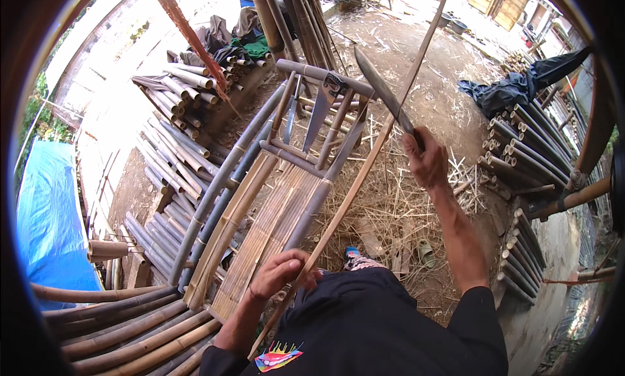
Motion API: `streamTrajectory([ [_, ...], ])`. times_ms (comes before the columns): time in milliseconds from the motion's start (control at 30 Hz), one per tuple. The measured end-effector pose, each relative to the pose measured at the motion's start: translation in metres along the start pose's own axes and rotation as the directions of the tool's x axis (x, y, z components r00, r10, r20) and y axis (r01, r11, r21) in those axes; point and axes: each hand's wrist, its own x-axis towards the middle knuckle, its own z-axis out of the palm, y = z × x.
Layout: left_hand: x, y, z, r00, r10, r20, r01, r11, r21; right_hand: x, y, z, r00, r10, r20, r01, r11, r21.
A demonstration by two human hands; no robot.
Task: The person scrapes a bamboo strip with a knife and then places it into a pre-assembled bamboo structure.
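Observation:
My right hand is closed round the handle of a machete, its long dark blade pointing up and to the left. The blade is raised beside a long split bamboo strip, seeming to cross close to it; I cannot tell whether they touch. That strip slants from my lap up toward the far right. Lower down, my left hand grips it, fingers curled round it. Left of the strip stands a bamboo bench with a slatted seat. A hand saw with a dark handle hangs at its far end.
Cut bamboo poles lie stacked at the left, and more poles at the right under a dark cloth. Shavings litter the ground. Thick bamboo lengths sit at the lower left, near a blue tarp.

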Motion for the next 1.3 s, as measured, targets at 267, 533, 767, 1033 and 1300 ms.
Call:
streamTrajectory([
  [267, 0.109, 0.056, 0.052, 0.941, 0.181, -0.284, -0.121, 0.969, 0.217, -0.046, -0.043, 0.03, 0.949, -0.254, 0.187, 0.257, 0.966, 0.01],
  [533, 0.088, 0.025, 0.068, 0.882, 0.249, -0.401, -0.04, 0.885, 0.464, -0.038, -0.015, 0.019, 0.971, 0.03, 0.236, -0.051, 0.995, 0.083],
  [767, 0.069, 0.007, 0.056, 0.91, 0.281, -0.304, -0.107, 0.869, 0.483, -0.013, 0.01, 0.016, 0.997, 0.058, 0.058, -0.059, 0.998, 0.006],
  [1033, 0.031, -0.004, 0.043, 0.933, 0.191, -0.305, -0.022, 0.876, 0.482, 0.016, 0.041, -0.011, 0.999, 0.042, -0.033, -0.049, 0.967, -0.252],
  [1300, -0.087, -0.067, -0.023, 0.916, 0.125, -0.382, 0.121, 0.821, 0.558, 0.064, 0.128, -0.099, 0.924, 0.355, -0.144, -0.383, 0.871, -0.307],
])
